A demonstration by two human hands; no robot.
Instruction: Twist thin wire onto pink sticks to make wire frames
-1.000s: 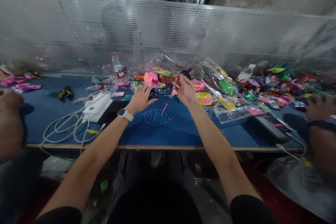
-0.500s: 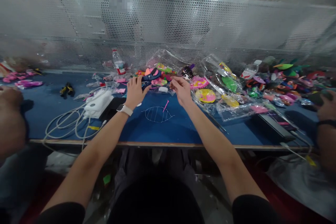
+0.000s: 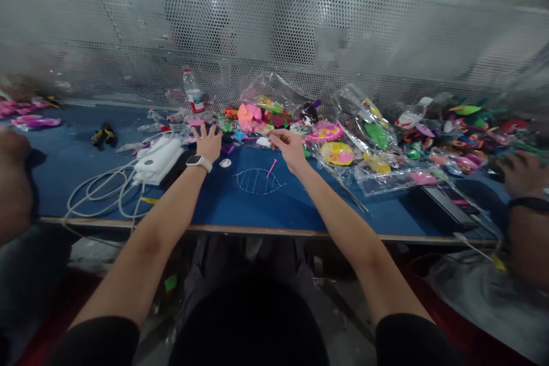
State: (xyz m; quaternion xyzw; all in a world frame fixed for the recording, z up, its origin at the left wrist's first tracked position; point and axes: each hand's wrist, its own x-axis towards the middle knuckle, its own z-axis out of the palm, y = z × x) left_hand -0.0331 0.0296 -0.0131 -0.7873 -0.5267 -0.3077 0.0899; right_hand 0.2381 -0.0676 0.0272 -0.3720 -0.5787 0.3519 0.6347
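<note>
My left hand (image 3: 207,144), with a pale watch on the wrist, lies over the near edge of the clutter, fingers spread. Beneath and beside it are pink and purple bits, partly hidden. My right hand (image 3: 288,148) has its thumb and forefinger pinched together; whatever is between them is too small to make out. Close to those fingertips lies a white lump (image 3: 262,142). A flat white disc (image 3: 225,163) rests between the hands. Nearer me, thin white lines form a striped leaf-like shape (image 3: 259,182) on the blue tabletop, with a thin pink stick (image 3: 271,168) across it.
Colourful soft pieces and clear plastic bags (image 3: 364,120) crowd the back, before a perforated metal screen (image 3: 266,23). A bottle (image 3: 194,91) stands back left. White power bank (image 3: 158,157) and cables lie left, a black box (image 3: 446,206) right. Other people's hands (image 3: 525,174) are at both sides.
My left hand has moved left and spread its fingers; the dark blue scissors-like tool beside it is no longer visible. My right hand has shifted slightly left, still pinched. The view has tilted down a little.
</note>
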